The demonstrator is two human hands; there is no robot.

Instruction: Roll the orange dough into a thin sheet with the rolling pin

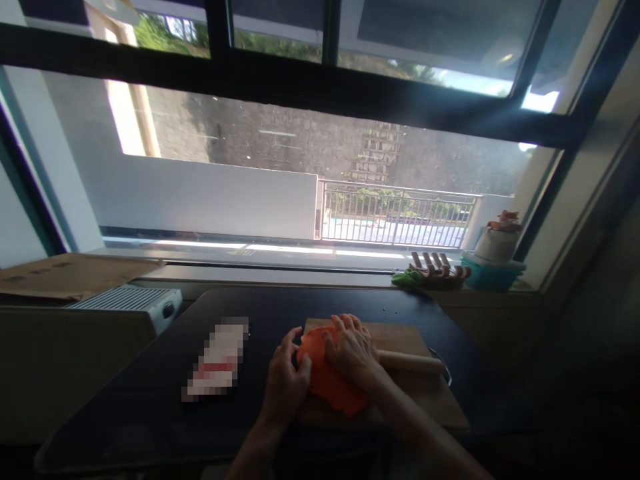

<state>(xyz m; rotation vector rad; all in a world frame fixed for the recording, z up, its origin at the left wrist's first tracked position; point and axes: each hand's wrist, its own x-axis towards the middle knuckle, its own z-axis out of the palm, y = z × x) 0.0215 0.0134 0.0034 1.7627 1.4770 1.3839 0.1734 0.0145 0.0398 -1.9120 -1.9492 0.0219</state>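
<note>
A flat orange sheet with an uneven edge (335,383), which looks like rolled dough, lies on a wooden board (405,333). My right hand (353,347) rests on its upper right part, palm down, with the fingers stretched toward the far edge. At the sheet's left edge is my left hand (287,373), its thumb and fingers apart and bent around that edge. Whether the left fingertips touch the sheet, I cannot tell. Just right of my right hand, a pale rolling pin (413,361) lies across the board.
The board is on a dark table (150,400). A blurred-out flat item (217,360) lies to the left. On the windowsill stand a brown slotted rack (437,270) and a teal container (493,272). A white heater (155,310) with cardboard (75,275) on it is at the left.
</note>
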